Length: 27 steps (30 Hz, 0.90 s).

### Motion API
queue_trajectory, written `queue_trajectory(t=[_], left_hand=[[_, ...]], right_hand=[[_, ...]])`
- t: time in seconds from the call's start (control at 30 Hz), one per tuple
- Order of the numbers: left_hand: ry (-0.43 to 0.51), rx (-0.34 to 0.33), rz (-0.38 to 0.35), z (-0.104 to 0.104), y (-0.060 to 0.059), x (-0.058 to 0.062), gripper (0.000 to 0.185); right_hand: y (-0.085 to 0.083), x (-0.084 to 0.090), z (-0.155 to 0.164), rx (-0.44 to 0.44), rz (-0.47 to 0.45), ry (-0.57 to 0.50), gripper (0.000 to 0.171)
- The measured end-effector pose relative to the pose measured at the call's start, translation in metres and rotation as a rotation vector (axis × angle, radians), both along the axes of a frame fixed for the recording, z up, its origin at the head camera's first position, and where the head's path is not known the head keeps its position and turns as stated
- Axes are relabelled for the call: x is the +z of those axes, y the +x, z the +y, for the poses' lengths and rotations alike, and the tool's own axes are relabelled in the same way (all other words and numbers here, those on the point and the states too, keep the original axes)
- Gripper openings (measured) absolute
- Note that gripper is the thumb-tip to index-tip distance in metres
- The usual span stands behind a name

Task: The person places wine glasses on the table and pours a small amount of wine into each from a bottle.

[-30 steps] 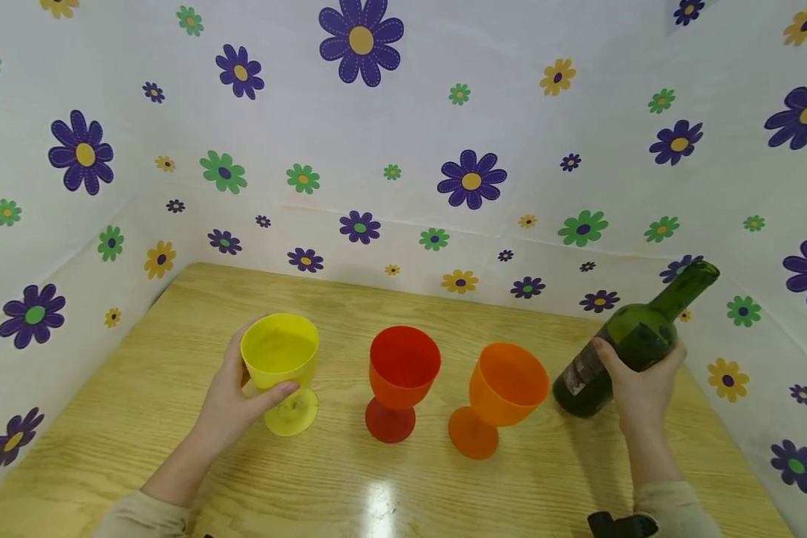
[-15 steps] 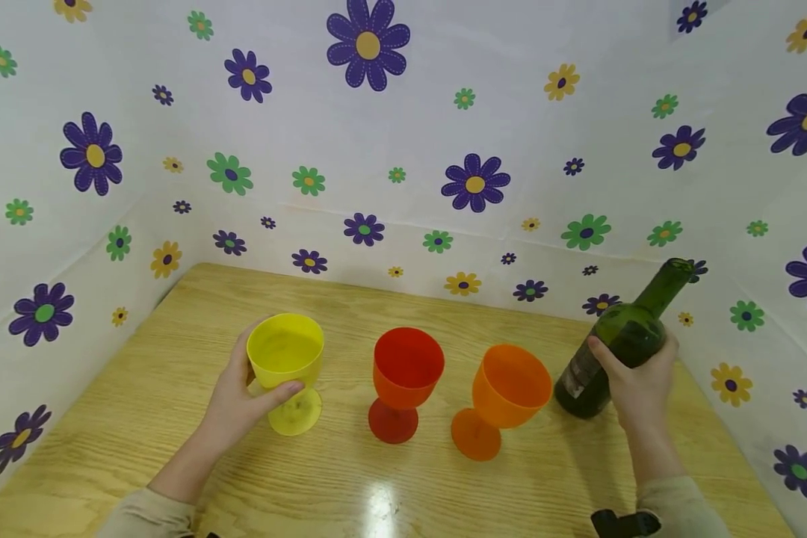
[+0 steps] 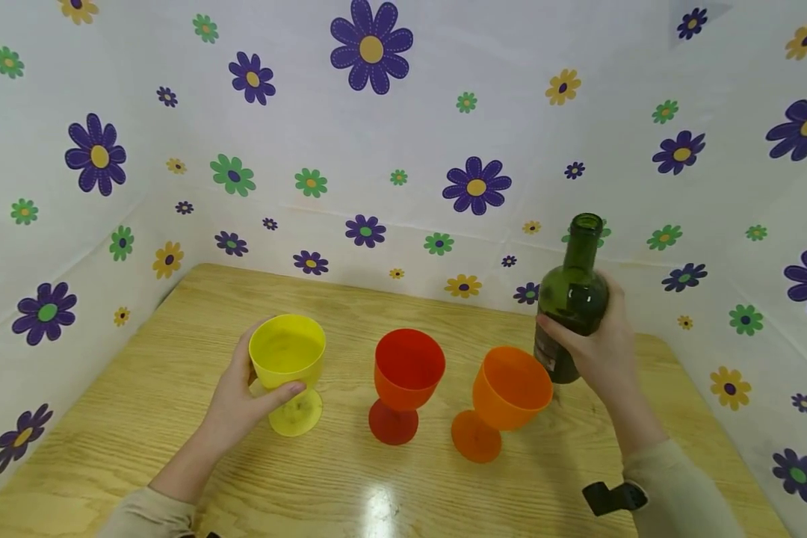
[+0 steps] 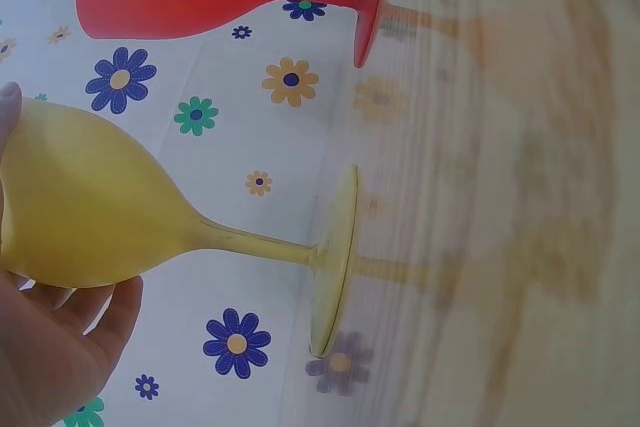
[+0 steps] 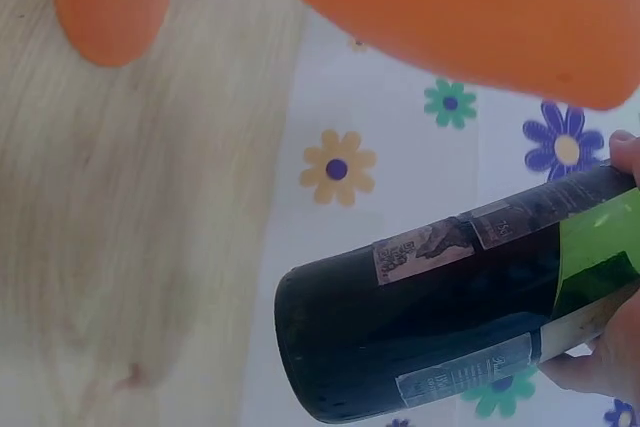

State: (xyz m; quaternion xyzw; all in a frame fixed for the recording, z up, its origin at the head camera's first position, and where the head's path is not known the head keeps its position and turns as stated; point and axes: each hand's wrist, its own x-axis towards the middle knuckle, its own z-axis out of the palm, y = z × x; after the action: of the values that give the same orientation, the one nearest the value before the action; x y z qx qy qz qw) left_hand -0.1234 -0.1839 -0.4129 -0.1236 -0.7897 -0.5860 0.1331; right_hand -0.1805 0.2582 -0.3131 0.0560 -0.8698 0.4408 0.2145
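My left hand [image 3: 238, 400] grips the bowl of a yellow goblet [image 3: 296, 415], thumb across its front; the goblet stands upright on the table, and the left wrist view shows its foot [image 4: 335, 262] at the tabletop. With my right hand [image 3: 601, 347] I hold a green glass wine bottle [image 3: 568, 299] by its body, neck up and slightly tilted. Its dark labelled lower part [image 5: 420, 317] appears raised off the wood. Just left of the bottle stands an orange goblet [image 3: 507, 396], partly overlapping it in the head view. A red goblet [image 3: 406, 381] stands between the yellow and orange ones.
The light wooden table [image 3: 309, 493] carries all three goblets in a row. A white flower-printed cloth [image 3: 403, 119] encloses the back and both sides. A black strap device [image 3: 612, 497] sits on the right wrist.
My right hand has lifted the bottle and moved it left, bringing it from a rightward tilt to nearly upright behind the orange goblet. The left hand stays on the yellow goblet.
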Motion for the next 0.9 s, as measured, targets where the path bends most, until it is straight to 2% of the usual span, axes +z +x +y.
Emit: queue_trajectory(t=[0.23, 0.37, 0.6, 0.9], left_hand=[[-0.005, 0.003, -0.009, -0.001, 0.000, -0.001, 0.088], [-0.003, 0.000, -0.008, -0.001, 0.000, -0.002, 0.088], [-0.008, -0.001, -0.006, -0.001, 0.000, -0.002, 0.088], [-0.010, -0.004, -0.010, 0.000, 0.001, 0.002, 0.086]], right_hand=[[-0.011, 0.013, -0.028, 0.139, 0.011, 0.098, 0.090], [-0.018, 0.016, -0.040, 0.186, 0.083, 0.183, 0.092], [-0.028, 0.022, -0.060, 0.201, 0.223, 0.366, 0.095], [-0.036, 0.028, -0.086, 0.238, 0.281, 0.540, 0.094]])
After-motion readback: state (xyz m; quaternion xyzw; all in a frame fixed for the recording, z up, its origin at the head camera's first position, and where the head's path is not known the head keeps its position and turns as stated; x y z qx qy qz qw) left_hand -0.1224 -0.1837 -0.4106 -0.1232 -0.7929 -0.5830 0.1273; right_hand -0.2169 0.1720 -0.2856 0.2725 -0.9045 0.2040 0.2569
